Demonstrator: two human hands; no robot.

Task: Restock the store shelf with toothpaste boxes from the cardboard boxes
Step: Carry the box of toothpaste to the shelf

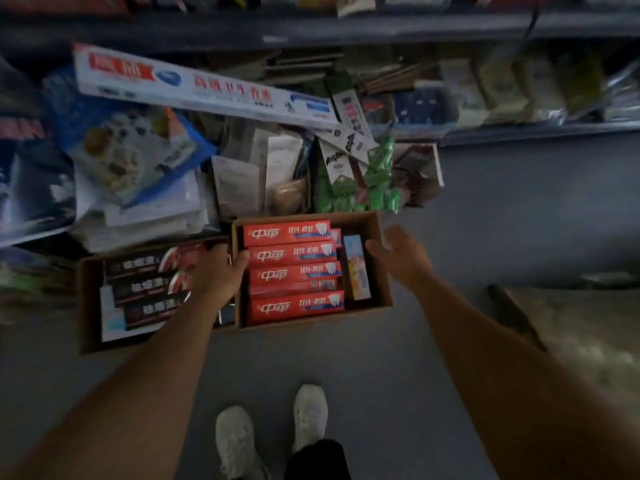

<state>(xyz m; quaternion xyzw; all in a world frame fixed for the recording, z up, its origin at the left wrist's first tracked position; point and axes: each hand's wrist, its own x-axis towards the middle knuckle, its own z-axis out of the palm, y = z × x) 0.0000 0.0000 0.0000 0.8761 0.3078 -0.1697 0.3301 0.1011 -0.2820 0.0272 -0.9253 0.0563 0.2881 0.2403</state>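
Red toothpaste boxes lie flat, long axes left-right (stacked in carton).

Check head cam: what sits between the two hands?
Head view: between the left hand and right hand lies the open cardboard box, holding stacked red toothpaste boxes and one pale upright-printed box.

Dim aisle, grey floor, cluttered metal shelving behind.
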